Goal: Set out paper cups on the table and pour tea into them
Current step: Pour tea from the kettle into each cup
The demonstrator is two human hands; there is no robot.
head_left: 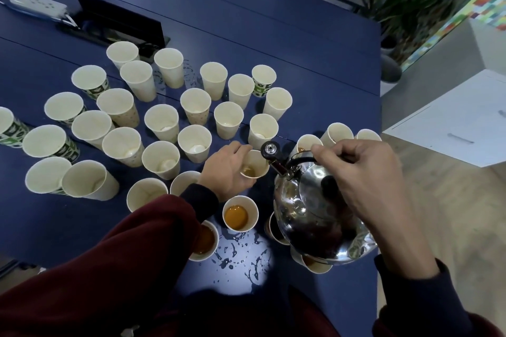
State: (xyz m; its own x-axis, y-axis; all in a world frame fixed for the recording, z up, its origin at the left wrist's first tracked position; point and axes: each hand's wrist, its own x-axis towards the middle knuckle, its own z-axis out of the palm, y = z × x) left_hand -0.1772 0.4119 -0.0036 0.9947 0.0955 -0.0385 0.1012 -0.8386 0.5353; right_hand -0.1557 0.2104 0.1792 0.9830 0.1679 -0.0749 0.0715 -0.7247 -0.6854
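- The polished round steel kettle (pixel 309 216) hung tilted, its spout (pixel 269 149) pointing away from the person and meeting the right rim of a white paper cup (pixel 253 164) holding a little tea.
- The left hand (pixel 227 169) gripped that cup from its left, near the dark blue table's (pixel 273 35) front edge.
- The right hand (pixel 364 175), curled round the kettle's handle, sat just to the cup's right.

The left hand (pixel 227 169) reaches forward from a maroon sleeve (pixel 123 254), its fingers curled round a paper cup (pixel 254 165). The right hand (pixel 364 172) comes in from the lower right, knuckles up, and grips the handle of the kettle (pixel 315 216).
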